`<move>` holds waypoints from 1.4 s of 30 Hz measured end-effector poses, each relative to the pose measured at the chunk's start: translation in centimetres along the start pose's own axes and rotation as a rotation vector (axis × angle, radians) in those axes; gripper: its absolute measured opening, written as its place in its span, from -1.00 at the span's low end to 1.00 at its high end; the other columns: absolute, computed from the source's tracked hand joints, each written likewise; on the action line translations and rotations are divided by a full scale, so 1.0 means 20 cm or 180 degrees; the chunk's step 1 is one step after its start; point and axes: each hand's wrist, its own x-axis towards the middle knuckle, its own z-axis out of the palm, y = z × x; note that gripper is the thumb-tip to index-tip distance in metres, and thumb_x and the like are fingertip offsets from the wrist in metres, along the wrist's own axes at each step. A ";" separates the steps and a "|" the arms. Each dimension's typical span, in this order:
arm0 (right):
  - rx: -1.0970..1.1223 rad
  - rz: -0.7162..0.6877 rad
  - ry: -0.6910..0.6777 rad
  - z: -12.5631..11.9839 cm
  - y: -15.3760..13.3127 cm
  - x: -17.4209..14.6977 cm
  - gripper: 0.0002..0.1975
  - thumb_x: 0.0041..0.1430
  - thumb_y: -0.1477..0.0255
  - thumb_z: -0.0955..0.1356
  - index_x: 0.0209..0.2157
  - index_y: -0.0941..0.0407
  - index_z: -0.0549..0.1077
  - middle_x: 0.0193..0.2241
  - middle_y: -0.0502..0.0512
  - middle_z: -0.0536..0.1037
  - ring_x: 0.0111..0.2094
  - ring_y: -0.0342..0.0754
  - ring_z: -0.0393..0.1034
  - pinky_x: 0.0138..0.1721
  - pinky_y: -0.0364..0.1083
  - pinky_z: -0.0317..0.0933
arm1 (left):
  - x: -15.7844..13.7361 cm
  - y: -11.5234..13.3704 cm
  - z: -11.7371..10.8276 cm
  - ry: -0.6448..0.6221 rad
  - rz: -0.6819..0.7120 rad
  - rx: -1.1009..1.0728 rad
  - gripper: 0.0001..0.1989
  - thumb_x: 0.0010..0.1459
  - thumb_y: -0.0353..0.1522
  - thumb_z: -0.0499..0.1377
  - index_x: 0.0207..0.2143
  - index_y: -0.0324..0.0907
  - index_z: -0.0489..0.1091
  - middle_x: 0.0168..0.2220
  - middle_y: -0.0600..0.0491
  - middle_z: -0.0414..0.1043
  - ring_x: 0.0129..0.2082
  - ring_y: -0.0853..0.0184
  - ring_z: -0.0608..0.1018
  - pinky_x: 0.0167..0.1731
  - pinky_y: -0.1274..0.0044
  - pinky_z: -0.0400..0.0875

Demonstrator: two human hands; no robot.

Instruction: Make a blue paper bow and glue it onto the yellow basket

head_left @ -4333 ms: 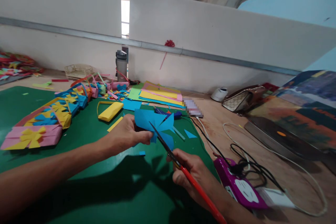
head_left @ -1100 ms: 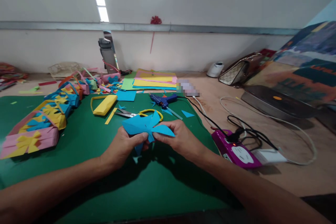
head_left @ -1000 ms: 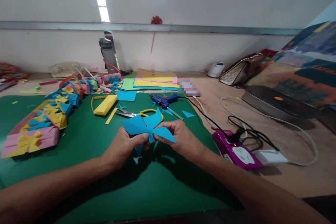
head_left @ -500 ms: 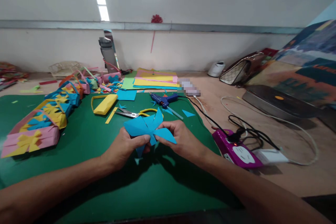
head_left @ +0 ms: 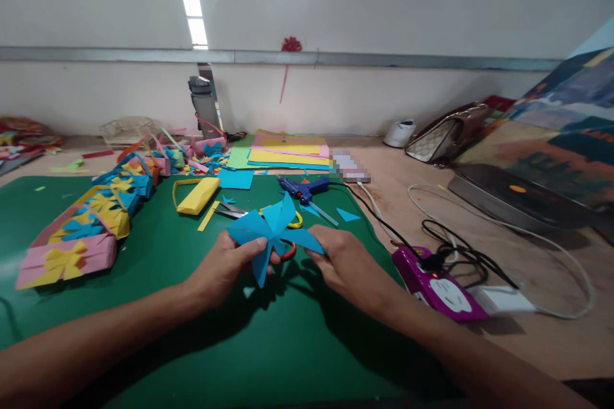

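A blue paper flower point(head_left: 273, 223) with pointed petals is held above the green mat point(head_left: 201, 358). My left hand point(head_left: 235, 262) pinches it near its centre, thumb on top and fingers underneath. At the tip of the right petal, my right hand point(head_left: 336, 259) closes its thumb and fingers. Behind the flower lie scissors point(head_left: 231, 209) with a yellow handle, partly covered by it. A red loop point(head_left: 290, 252) shows beneath the petals; what it belongs to is hidden.
Paper bags with bows point(head_left: 67, 259) line the left side. A yellow paper bag point(head_left: 197, 196), blue glue gun point(head_left: 304, 189) and paper sheets point(head_left: 288, 160) lie farther back. On the right are a purple power strip point(head_left: 439, 287) and looped cables point(head_left: 460, 249).
The flower has turned and its petals are more spread. My right hand has moved slightly right and down, out to the petal's tip. The red loop has come into view.
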 end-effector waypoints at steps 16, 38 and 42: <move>-0.1052 -0.0721 -0.0116 0.15 0.09 -0.01 -0.96 0.14 0.53 0.33 -0.32 0.17 0.39 -0.36 0.16 0.53 -0.34 0.01 0.40 -0.42 -0.12 0.17 | 0.06 0.10 -0.11 0.0546 0.0253 -0.0183 -0.68 0.13 -0.19 0.10 -0.40 -0.25 0.50 -0.37 -0.04 0.55 -0.41 0.30 0.51 -0.41 0.54 0.40; -0.0564 -0.0048 -0.0204 0.12 0.05 0.08 -0.62 0.38 0.45 0.03 -0.22 0.19 0.42 -0.36 0.11 0.56 -0.34 -0.15 0.47 -0.33 -0.21 0.31 | -0.03 -0.05 -0.05 0.0011 -0.0321 -0.0030 -0.59 0.14 -0.09 0.06 -0.43 -0.23 0.50 -0.41 -0.02 0.51 -0.46 0.30 0.47 -0.40 0.51 0.38; 0.1893 0.0190 0.0363 0.12 0.14 -0.01 -0.54 0.32 0.15 0.07 -0.01 0.19 0.30 -0.32 0.16 0.52 -0.32 -0.06 0.49 -0.30 -0.09 0.36 | -0.04 -0.08 -0.02 -0.0009 -0.0568 -0.0005 -0.56 0.15 -0.08 0.04 -0.38 -0.23 0.52 -0.45 -0.01 0.51 -0.45 0.31 0.47 -0.38 0.53 0.38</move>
